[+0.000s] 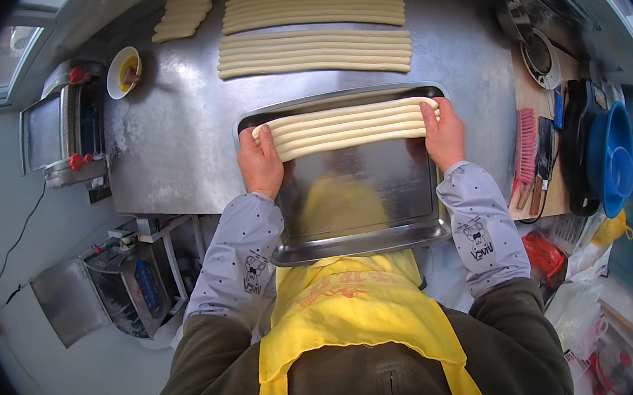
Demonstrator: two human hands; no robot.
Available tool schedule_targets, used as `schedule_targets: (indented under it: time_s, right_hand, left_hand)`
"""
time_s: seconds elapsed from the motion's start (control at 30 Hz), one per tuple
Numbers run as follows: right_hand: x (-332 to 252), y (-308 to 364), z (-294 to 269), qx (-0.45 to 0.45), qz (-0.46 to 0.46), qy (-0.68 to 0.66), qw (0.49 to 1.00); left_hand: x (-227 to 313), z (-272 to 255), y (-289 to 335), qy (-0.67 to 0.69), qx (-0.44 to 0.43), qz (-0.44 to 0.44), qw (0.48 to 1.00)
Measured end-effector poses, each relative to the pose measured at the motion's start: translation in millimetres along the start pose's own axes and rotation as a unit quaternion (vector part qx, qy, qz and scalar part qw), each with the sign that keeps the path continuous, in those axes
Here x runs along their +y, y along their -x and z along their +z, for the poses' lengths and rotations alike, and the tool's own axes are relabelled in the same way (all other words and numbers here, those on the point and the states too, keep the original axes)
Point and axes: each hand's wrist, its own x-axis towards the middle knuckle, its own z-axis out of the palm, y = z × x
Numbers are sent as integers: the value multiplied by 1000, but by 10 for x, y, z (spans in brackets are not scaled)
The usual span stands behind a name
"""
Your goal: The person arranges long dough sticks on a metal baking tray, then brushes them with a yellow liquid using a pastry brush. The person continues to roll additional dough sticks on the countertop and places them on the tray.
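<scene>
Several pale dough strips [348, 128] lie side by side in one band across the far part of a metal baking tray [368, 240]. My left hand [260, 161] is closed on the band's left end, thumb on top. At the right end my right hand [444, 134] grips the same strips, its thumb also on top. The fingers under the dough are hidden, so whether the band rests on the tray or hangs just over it I cannot tell. The near part of the tray shows bare, shiny metal.
Beyond the tray, more dough strips [316, 53] lie in rows on the steel table [169, 136]. A white bowl [123, 73] with yellow liquid stands at the left. On the right are a pink-bristled brush [527, 144] and a blue basin [619, 190]. A metal machine [63, 133] is far left.
</scene>
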Motion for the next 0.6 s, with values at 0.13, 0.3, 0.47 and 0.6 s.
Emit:
schedule_targets:
  time_s: [0.13,0.3,0.47,0.6]
  right_hand:
    - [-65,-56,10,-43,7,78,996]
    - [-119,-135,77,-94,46,147,984]
    - [-181,-91,87,-63,34,154,985]
    - [-208,78,-2,-2,-45,155,987]
  left_hand:
    - [-35,31,-21,-54,6,-3,999]
    - [-38,60,-55,-79,7,-10,997]
    - [-80,52,-9,-69,-13,-25,997]
    - [-92,41,23,-54,-10,-10,998]
